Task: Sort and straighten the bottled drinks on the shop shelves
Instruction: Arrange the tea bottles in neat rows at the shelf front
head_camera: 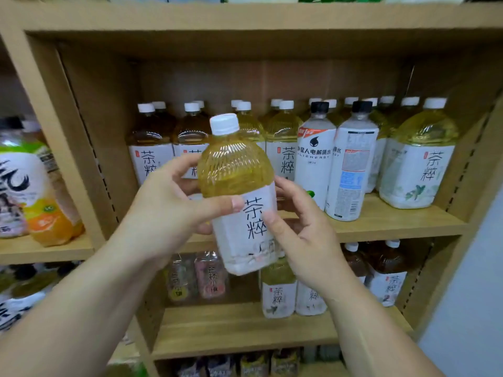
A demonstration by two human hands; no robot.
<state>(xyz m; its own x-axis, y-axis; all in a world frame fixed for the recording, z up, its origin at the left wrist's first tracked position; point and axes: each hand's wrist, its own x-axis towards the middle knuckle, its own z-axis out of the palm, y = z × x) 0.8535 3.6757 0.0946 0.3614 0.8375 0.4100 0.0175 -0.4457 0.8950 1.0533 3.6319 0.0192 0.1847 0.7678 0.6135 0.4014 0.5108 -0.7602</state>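
Observation:
A yellow-green tea bottle (239, 186) with a white cap and white label is held in the air in front of the middle shelf (394, 224), tilted slightly left. My left hand (174, 205) grips its left side, thumb across the label. My right hand (302, 235) holds the right side, thumb pressed on the label. On that shelf stand amber tea bottles (149, 148) at left, yellow tea bottles (419, 156) in the middle and at right, and two white black-capped electrolyte water bottles (351, 164) among them.
The lower shelf (245, 330) carries a few tea bottles (277, 289), two small clear bottles (209, 276) and darker tea bottles (389, 270) at right. A neighbouring shelf unit at left holds an orange-labelled drink (51, 210). A wooden upright (81, 148) separates the units.

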